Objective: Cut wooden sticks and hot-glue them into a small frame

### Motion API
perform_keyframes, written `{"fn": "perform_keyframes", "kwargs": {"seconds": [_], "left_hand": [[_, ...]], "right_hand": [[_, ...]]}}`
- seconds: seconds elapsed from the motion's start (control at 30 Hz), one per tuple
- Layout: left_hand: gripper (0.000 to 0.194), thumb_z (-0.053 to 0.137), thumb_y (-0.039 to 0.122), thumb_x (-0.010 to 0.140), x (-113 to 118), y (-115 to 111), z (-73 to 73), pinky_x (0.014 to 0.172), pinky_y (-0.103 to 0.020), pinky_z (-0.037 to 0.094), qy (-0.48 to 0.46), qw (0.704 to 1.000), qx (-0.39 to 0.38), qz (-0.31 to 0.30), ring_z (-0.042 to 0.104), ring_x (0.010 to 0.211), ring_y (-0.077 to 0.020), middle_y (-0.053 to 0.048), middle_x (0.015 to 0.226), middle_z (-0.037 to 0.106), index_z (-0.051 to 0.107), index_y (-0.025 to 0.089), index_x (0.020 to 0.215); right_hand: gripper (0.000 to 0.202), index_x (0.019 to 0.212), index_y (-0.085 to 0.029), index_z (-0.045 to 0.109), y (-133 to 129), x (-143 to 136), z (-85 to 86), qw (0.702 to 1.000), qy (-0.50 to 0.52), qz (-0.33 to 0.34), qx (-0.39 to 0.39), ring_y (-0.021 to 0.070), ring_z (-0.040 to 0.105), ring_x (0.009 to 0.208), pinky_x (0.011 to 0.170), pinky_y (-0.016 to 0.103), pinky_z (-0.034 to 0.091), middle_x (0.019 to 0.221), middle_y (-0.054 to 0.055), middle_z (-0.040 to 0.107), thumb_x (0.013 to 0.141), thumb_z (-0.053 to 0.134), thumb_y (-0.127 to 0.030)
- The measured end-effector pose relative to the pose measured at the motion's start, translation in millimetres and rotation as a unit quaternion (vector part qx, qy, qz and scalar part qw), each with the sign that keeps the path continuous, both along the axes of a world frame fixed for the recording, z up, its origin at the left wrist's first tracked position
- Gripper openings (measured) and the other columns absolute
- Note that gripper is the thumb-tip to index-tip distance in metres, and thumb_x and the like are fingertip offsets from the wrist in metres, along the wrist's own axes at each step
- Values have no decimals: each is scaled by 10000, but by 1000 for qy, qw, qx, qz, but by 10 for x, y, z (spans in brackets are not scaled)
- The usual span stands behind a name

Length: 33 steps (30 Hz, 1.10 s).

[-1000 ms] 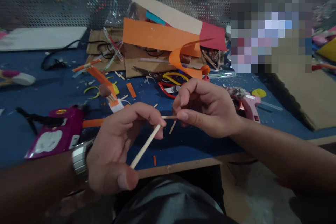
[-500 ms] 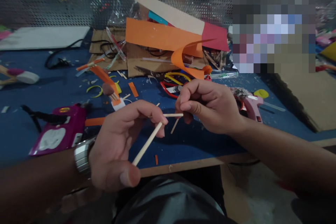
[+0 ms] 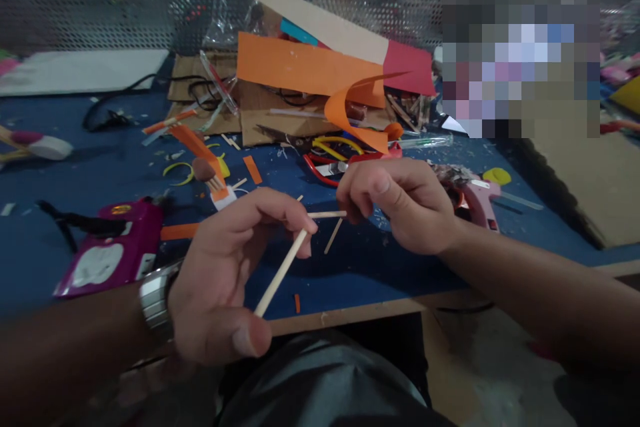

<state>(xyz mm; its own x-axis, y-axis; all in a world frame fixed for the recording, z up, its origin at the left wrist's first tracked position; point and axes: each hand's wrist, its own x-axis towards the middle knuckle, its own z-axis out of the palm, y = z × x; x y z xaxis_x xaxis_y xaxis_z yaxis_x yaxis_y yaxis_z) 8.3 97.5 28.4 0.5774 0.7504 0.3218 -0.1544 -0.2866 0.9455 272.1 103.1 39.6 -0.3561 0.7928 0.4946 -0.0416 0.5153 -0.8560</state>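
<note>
My left hand (image 3: 225, 267) is closed, with a thin wooden stick (image 3: 281, 273) spanning from the thumb to the fingertips. A second thin stick (image 3: 327, 215) juts rightward from those fingertips, its end close to my right hand (image 3: 395, 203). That right hand has its fingers curled and its thumb pressed against the index finger; anything inside it is hidden. Below the gap between the hands, another stick (image 3: 333, 237) slants downward, and I cannot tell whether it is joined to the others. Behind my left hand stands an orange paper piece (image 3: 193, 147) with a white base.
A pink glue gun (image 3: 481, 200) lies right of my right hand. Red and yellow handled tools (image 3: 325, 170) sit behind it. A purple box (image 3: 117, 240) is at left. Orange card (image 3: 305, 70) and cardboard (image 3: 575, 180) lie farther back and right. Paper scraps dot the blue table (image 3: 380, 277).
My right hand has turned slightly, its thumb shifting up and back along the curled fingers. My left hand stays nearly still with its stick.
</note>
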Motion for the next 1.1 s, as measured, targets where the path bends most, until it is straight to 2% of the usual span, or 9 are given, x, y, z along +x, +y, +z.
{"fn": "perform_keyframes", "kwargs": {"seconds": [0.07,0.13,0.27,0.43,0.6,0.73,0.87,0.97,1.1], "left_hand": [[652,876,784,880,12,14,16,719,-330,516,-19,1000,1,-20,641,865,-215,-43,987,683,749,292,1289],[637,888,749,893,23,30,35,758,-340,540,-20,999,2,-35,658,894,-220,-47,1013,688,746,283,1304],[646,899,748,886,37,37,58,794,-359,557,-1,999,25,-34,664,902,-219,-45,1031,702,754,282,1309],[672,918,722,881,38,8,39,735,-364,522,-21,999,32,13,633,833,-204,-37,988,690,764,271,1355],[622,880,649,963,46,51,12,765,-361,534,-26,998,21,56,634,852,-201,-25,959,692,718,284,1439],[527,879,470,1011,96,94,64,668,-289,521,-5,999,19,49,650,775,-158,19,882,686,635,287,1441],[582,934,407,949,137,109,107,638,-286,506,25,997,14,72,660,738,-160,42,824,682,594,283,1405],[590,927,407,941,142,103,102,655,-300,511,36,996,15,81,661,730,-159,40,823,682,588,265,1403],[555,901,400,946,134,80,86,676,-324,542,33,997,11,70,672,767,-183,21,858,684,600,268,1394]], "right_hand": [[352,878,-204,700,1,4,2,1000,-11,24,-13,131,614,663,614,294,487,768,-4,670,1123,719,-457],[235,959,-192,718,0,-9,1,999,-17,40,-31,118,623,664,601,269,500,803,-15,687,1034,848,-373],[182,940,-177,748,-5,-47,6,1000,-21,16,-18,88,607,640,592,236,495,793,-30,696,993,896,-267],[233,946,-188,754,-8,-41,5,997,27,-41,-56,99,590,623,549,251,472,785,-23,683,1044,853,-375],[257,960,-235,718,-26,-25,-3,992,49,-68,-88,125,578,581,515,283,464,766,-27,665,1060,822,-447],[336,863,-225,695,-16,-14,33,996,-30,-74,-43,124,539,604,547,285,425,734,-33,649,1011,874,-467],[326,830,-203,682,54,9,53,986,-163,-40,2,112,513,609,585,271,399,690,-48,614,1037,829,-407],[283,846,-188,708,111,4,77,957,-291,-2,-12,115,535,609,607,272,397,690,-34,647,1079,735,-347],[265,969,-168,769,149,-11,193,887,-462,17,-20,149,588,675,650,299,390,830,37,760,1129,652,-345]]}}
